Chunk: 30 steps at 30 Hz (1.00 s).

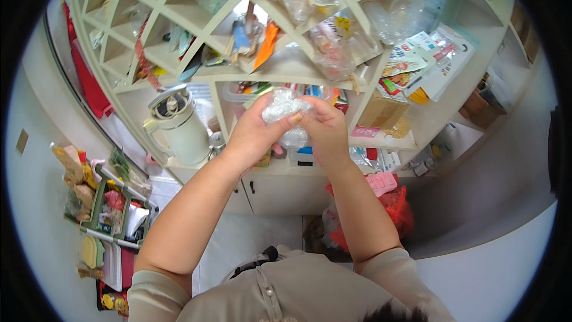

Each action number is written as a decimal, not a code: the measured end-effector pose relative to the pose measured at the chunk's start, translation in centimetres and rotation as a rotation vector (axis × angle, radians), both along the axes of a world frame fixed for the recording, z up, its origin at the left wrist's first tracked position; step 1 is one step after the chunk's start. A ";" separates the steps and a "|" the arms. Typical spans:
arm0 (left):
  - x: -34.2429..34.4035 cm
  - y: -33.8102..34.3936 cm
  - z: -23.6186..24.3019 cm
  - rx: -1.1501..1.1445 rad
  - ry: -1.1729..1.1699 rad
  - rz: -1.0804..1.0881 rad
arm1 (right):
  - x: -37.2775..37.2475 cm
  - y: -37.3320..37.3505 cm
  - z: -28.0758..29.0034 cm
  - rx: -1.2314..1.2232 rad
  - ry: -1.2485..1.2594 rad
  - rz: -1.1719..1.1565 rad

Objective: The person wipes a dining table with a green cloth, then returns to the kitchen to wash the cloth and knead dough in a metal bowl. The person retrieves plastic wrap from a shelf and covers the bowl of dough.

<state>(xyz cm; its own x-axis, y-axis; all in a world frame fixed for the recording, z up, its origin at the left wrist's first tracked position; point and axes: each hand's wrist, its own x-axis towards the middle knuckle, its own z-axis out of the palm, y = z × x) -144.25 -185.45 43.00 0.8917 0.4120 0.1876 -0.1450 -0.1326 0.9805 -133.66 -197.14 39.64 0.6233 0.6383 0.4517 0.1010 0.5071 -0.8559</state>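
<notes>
Both of my hands grip a crumpled clear plastic bag (pixel 287 107) at chest height, in front of a cream shelf unit. My left hand (pixel 255 128) is closed on its left side, and my right hand (pixel 325 131) on its right. The two thumbs meet on top of the bunched plastic, and some fingers are hidden behind it. Behind the hands, a shelf compartment holds a clear plastic box (pixel 238 90) and other small items, partly covered by my hands.
Diamond-shaped compartments (pixel 205 27) above hold plastic bags and packets. A cream jug (pixel 179 131) stands on the left counter. Paper packets (pixel 411 59) and a cardboard box (pixel 381 110) sit at right. A red bag (pixel 396 209) hangs low; a green-framed rack (pixel 122 203) stands lower left.
</notes>
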 end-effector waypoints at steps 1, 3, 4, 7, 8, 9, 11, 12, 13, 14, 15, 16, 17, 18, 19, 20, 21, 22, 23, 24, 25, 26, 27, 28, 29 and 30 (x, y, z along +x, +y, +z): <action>0.9 -0.1 -0.1 -0.005 0.038 -0.054 | 0.5 -0.5 0.1 -0.071 -0.232 -0.232; 3.2 0.8 -1.1 0.265 -0.160 0.209 | 1.0 0.0 0.1 -0.198 -0.674 -0.679; 4.5 3.8 -2.6 0.449 -0.313 0.360 | -0.6 0.7 1.7 -0.192 -0.956 -1.008; 7.9 2.9 -1.3 0.510 -0.406 0.442 | 1.1 0.4 0.2 -0.119 -0.970 -0.822; 8.8 2.5 -1.2 0.640 -0.422 0.481 | 1.0 0.2 0.3 -0.117 -0.971 -0.804; 9.3 2.4 -0.8 0.778 -0.439 0.530 | 0.5 0.5 0.6 -0.102 -0.970 -0.782; 9.3 2.6 -1.0 1.050 -0.496 0.520 | -0.2 0.5 1.4 -0.042 -0.988 -0.773; 10.1 2.7 -0.9 1.154 -0.555 0.539 | -0.5 -0.5 3.0 -0.008 -1.040 -0.807; 10.5 2.7 -0.2 1.268 -0.613 0.566 | -0.6 -1.3 4.6 0.036 -1.090 -0.842; 10.6 2.3 0.2 1.238 -0.571 0.545 | -0.3 -2.4 5.9 0.060 -1.108 -0.897; 10.9 2.0 0.0 1.205 -0.525 0.512 | 0.2 -3.5 6.7 0.074 -1.118 -0.955; 11.1 2.7 -0.3 1.182 -0.500 0.517 | 0.6 -4.2 7.6 0.091 -1.113 -1.007; 11.2 3.2 -0.4 1.145 -0.487 0.511 | 1.1 -5.2 9.2 0.153 -1.074 -1.077; 11.0 3.5 -0.4 1.103 -0.524 0.527 | 1.7 -6.0 11.0 0.223 -1.025 -1.141; 10.3 4.4 -0.5 1.071 -0.545 0.550 | 2.5 -6.4 12.5 0.299 -0.961 -1.188; 10.3 3.9 -0.5 1.128 -0.564 0.603 | 3.4 -8.0 15.0 0.430 -0.947 -1.257; 10.3 3.3 -0.7 1.183 -0.570 0.656 | 4.6 -9.7 17.5 0.555 -0.925 -1.316; 10.3 3.3 -0.7 1.246 -0.567 0.722 | 5.7 -11.0 20.1 0.670 -0.875 -1.310; 10.3 3.9 -0.6 1.238 -0.561 0.713 | 6.7 -11.6 22.6 0.792 -0.810 -1.285; 10.3 4.4 -0.8 1.223 -0.551 0.701 | 7.3 -12.1 24.8 0.791 -0.714 -1.291; 10.7 4.3 -1.0 1.194 -0.543 0.682 | 7.6 -12.9 26.8 0.779 -0.630 -1.301; 10.9 4.0 -0.9 1.180 -0.489 0.655 | 7.8 -13.3 28.5 0.709 -0.716 -1.197; 11.0 3.6 -0.9 1.189 -0.505 0.651 | 8.3 -13.4 29.9 0.639 -0.799 -1.085; 11.0 3.0 -0.8 1.196 -0.522 0.646 | 8.4 -13.3 30.9 0.566 -0.879 -0.973; 10.9 2.6 -0.6 1.215 -0.537 0.643 | 8.4 -12.9 31.4 0.484 -0.932 -0.984; 10.1 1.9 -0.3 1.213 -0.530 0.588 | 8.3 -12.5 31.8 0.401 -0.984 -0.996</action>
<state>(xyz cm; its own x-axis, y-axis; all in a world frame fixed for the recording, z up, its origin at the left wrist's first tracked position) -134.18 -183.54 42.66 0.3688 0.0375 0.9287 -0.0817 -0.9940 0.0725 -125.32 -209.67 71.45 0.0629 -0.1339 0.9890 0.9966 0.0618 -0.0550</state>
